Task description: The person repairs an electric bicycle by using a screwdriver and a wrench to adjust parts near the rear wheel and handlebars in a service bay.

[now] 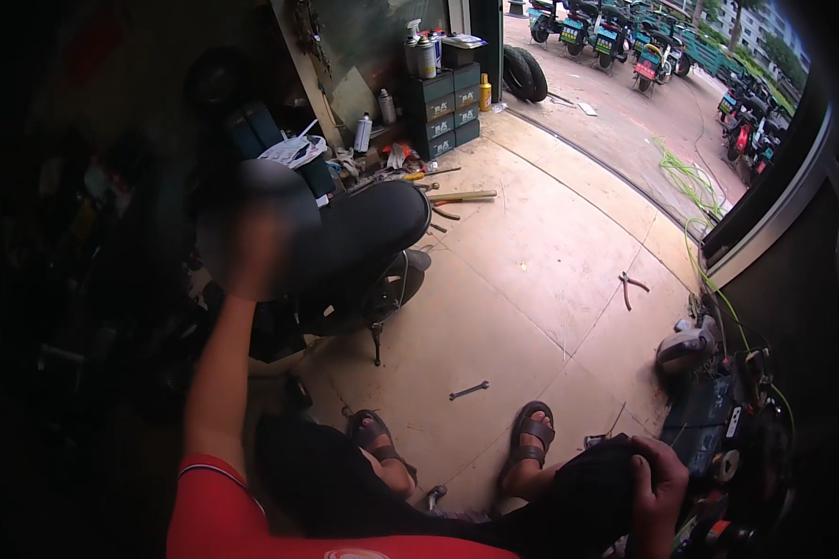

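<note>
My left arm reaches out over the scooter's black seat [368, 224]. At its end my left hand [254, 252] is smeared, so its fingers and anything in them cannot be made out. A round grey-blue blur lies over and around it. My right hand [660, 480] rests on my right knee, on the dark trousers [592, 480]. Its thumb and fingers are apart and hold nothing. Between my sandalled feet, a little ahead, a wrench [469, 390] lies on the tiled floor. Red-handled pliers [632, 289] lie farther off to the right.
Stacked dark boxes [433, 116] with spray cans [425, 56] on top stand by the doorway. Several tools [461, 197] lie beyond the seat. Two tyres [525, 74] lean outside, near a green hose [688, 177]. Dark batteries [694, 410] and parts crowd my right side.
</note>
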Available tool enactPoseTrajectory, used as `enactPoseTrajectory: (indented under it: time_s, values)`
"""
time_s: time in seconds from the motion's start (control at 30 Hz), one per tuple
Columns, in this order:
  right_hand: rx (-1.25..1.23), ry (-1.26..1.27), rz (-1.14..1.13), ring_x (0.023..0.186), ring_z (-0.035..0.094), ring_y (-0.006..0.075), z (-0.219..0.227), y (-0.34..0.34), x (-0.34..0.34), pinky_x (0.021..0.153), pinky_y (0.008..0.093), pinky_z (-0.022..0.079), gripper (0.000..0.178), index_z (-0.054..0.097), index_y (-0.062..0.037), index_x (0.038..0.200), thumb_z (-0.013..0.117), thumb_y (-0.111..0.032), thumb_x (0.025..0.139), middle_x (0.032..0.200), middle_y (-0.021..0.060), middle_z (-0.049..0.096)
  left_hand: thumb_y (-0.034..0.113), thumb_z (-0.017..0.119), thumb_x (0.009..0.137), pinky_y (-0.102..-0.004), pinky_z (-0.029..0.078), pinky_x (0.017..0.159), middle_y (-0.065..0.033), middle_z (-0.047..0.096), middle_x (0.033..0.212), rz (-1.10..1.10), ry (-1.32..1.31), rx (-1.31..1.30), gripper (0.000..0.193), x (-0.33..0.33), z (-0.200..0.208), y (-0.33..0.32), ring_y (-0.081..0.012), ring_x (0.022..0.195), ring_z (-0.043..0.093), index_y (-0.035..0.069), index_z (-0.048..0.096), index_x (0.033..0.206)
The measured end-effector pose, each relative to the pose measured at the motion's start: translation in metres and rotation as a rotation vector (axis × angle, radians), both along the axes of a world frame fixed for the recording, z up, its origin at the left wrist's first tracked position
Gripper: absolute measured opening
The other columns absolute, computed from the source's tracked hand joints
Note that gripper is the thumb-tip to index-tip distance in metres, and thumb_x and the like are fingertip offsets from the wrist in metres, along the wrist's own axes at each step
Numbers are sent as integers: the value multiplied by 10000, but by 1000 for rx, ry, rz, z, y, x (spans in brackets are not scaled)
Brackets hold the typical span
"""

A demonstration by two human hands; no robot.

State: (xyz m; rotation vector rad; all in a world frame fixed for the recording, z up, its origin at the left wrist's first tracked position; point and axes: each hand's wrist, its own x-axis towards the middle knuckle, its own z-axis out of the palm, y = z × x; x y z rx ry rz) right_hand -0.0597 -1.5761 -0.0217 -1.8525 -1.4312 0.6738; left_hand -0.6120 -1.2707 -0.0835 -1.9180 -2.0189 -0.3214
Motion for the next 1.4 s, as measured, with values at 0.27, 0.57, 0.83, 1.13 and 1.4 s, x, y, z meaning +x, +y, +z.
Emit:
enactPoseTrajectory:
  time_s: [0.27,0.57,0.83,1.13,1.4]
  values:
    - [-461,34,385,924,709,183,-37,175,-13,853,306,549,253,695,61,1108,690,-56,884,998,148,748,212,363,1069,-379,432,1058,-165,599,1317,-422,-1207,203,394,-116,-95,2,-260,1235,555,-12,590,1301]
    - [-125,-141,769,975,717,248,-124,516,-201,850,333,564,342,639,29,1236,678,-143,943,1119,185,719,113,419,994,-358,429,760,-115,571,806,-221,-829,110,243,-32,6,-8,-245,777,547,19,616,885]
    - [-132,-547,863,963,697,366,-207,633,-278,857,421,554,393,699,-15,1156,715,-259,848,1040,220,715,121,447,983,-392,429,915,-147,622,1028,-309,-692,24,208,-43,2,-2,-303,951,588,24,618,1053]
    - [-22,-462,989,945,678,406,-361,693,-336,849,474,540,303,706,-67,1071,682,-269,847,952,240,703,211,404,1063,-369,436,1049,-151,547,1344,-55,-269,-326,366,-41,26,-6,-269,1192,567,14,490,1359]
    - [-31,-371,900,972,670,401,-416,763,-296,836,476,537,283,696,-53,1107,662,-195,865,995,233,702,177,432,1052,-395,472,1033,-188,603,1324,223,-657,-358,362,-21,15,3,-298,1192,597,-8,543,1342]
